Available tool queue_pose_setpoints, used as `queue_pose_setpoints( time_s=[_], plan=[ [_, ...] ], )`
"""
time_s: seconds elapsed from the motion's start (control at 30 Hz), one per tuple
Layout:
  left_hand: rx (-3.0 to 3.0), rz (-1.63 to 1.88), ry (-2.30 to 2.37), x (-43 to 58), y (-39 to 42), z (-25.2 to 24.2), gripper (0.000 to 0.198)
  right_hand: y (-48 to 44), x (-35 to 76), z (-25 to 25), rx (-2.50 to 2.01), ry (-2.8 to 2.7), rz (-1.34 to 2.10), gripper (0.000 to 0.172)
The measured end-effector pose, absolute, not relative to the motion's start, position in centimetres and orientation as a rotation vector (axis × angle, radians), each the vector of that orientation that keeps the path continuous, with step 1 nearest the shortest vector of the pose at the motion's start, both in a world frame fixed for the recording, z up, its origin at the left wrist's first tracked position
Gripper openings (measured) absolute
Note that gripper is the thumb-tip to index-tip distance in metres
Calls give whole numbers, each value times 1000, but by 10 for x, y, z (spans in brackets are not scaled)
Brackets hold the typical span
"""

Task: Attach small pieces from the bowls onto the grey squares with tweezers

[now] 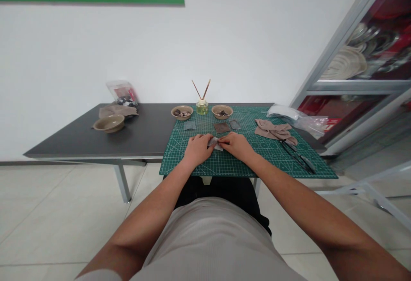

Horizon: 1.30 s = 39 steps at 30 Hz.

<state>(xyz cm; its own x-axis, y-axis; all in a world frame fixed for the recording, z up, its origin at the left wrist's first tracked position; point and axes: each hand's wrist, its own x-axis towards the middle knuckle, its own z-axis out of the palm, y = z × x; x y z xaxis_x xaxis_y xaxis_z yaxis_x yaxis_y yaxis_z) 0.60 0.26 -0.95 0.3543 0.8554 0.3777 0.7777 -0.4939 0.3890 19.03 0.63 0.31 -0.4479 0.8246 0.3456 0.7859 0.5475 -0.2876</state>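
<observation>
Fingers (225,139) of both hands close on a small grey cloth (219,147)

The small grey cloth sits just right of the frame's centre, a little below mid-height, between the two hands. What shows of it slants from upper left to lower right, with a loose edge pointing down towards the bottom of the frame; the fingertips cover the rest, so its full long axis cannot be told.

The left hand (198,147) comes in from the lower left, its fingers bent over and together, clamped on the cloth's left end. The right hand (238,145) comes in from the lower right — thumb and forefinger pinched on the other side, with hardly any gap showing between the two sets of fingertips.

Both hands are over a green cutting mat (221,168). Just above them in the frame lie a brown square of fabric (221,127) and a grey pouch (234,125); a bluish-grey piece (189,125) lies up and to the left. Farther up, a left bowl (182,118) and a right bowl (222,117) hold small dark and pale pieces — a glass bottle (202,109) with two sticks stands between them.
</observation>
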Motion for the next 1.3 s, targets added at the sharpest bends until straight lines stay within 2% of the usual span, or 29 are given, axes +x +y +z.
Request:
queue_pose_setpoints(
  time_s=[0.23,0.53,1.3],
  plan=[
    [2516,824,1475,7,1,-13,29,4,197,1,-1303,-2331,119,18],
    [2631,580,1637,10,-9,-3,39,6,198,1,-1342,-2318,150,19],
    [2611,512,1642,10,-10,3,42,0,193,4,-1273,-2363,183,18]
  ],
)
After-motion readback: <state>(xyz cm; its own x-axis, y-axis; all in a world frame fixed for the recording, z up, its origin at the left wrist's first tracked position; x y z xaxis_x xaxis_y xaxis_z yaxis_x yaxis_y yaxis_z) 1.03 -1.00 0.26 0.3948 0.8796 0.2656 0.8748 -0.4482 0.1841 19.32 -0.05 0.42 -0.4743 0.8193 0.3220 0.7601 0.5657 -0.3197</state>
